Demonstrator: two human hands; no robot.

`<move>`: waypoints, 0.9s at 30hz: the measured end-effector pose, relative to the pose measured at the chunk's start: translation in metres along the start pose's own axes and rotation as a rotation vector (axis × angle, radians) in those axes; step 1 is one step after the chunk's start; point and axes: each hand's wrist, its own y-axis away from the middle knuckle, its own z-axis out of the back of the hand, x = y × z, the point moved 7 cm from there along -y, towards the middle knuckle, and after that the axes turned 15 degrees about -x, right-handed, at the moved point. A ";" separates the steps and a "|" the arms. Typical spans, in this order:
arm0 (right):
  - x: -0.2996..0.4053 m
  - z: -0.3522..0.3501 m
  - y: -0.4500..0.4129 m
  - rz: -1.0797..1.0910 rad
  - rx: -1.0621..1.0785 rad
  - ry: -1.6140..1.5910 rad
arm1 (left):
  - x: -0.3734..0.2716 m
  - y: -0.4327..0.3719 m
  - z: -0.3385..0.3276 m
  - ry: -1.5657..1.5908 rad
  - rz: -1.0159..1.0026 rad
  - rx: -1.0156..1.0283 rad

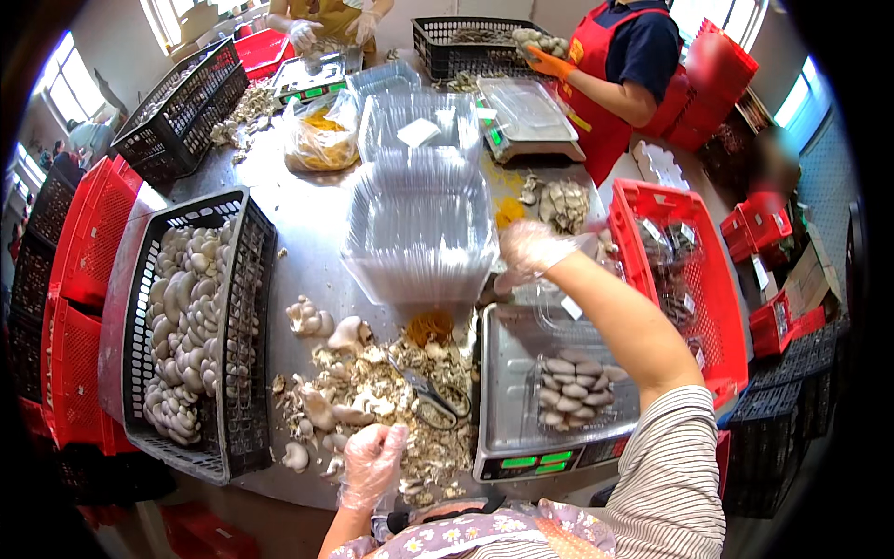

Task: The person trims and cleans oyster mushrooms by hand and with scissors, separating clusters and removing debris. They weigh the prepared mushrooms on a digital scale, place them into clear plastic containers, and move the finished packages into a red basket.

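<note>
My left hand, in a clear plastic glove, is curled closed above mushroom trimmings at the table's near edge; nothing shows in it. Scissors with dark handles lie on the trimmings. My right hand, also gloved, reaches forward beside a tall stack of clear plastic trays, close to yellow rubber bands. Its fingers are blurred and partly hidden. On the digital scale sits a clear tray of grey oyster mushrooms, its labelled lid raised behind it.
A black crate of oyster mushrooms stands left. At right, a red crate holds packed trays. A bag of rubber bands and another scale lie beyond. Two co-workers stand across the table, one holding mushrooms.
</note>
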 end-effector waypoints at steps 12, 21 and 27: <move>-0.002 -0.080 -0.051 -0.098 0.373 -0.170 | 0.016 -0.024 -0.021 -0.034 -0.009 0.071; -0.086 -0.057 -0.057 -0.284 0.085 -0.894 | 0.012 -0.024 -0.019 -0.033 -0.060 0.076; -0.117 0.040 0.042 -0.350 -0.255 -1.590 | 0.006 -0.009 -0.037 0.234 0.152 0.124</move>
